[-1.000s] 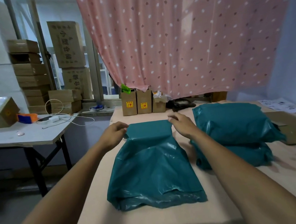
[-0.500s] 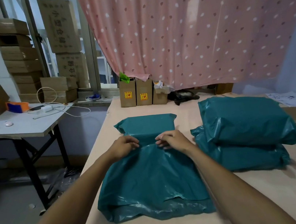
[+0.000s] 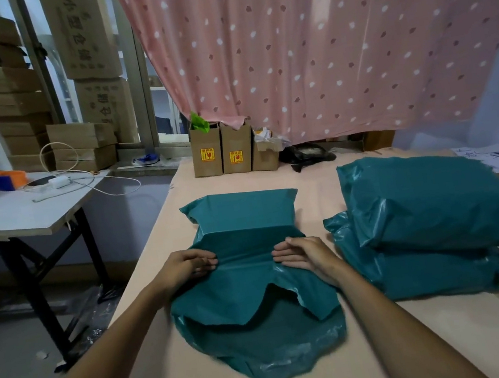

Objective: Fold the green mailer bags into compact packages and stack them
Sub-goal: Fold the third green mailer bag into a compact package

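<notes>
A green mailer bag (image 3: 251,288) lies in front of me on the pale table (image 3: 427,350), its far flap flat and its middle bunched into a fold. My left hand (image 3: 188,267) grips the fold at the bag's left side. My right hand (image 3: 303,253) grips it at the right side. The bag's near part is crumpled with its corners tucked inward. To the right sit two packed green mailer bags, the upper one (image 3: 431,203) stacked on the lower one (image 3: 432,271).
Three small cardboard boxes (image 3: 233,152) and a dark object (image 3: 307,152) stand at the table's far edge under a pink dotted curtain (image 3: 317,42). A white side table (image 3: 18,213) with cables and stacked cartons (image 3: 7,95) is on the left. Paper (image 3: 493,159) lies far right.
Both hands came from the bag's far flap toward me to its middle, then spread to the sides. The bag's near end has crumpled and its corners have drawn in.
</notes>
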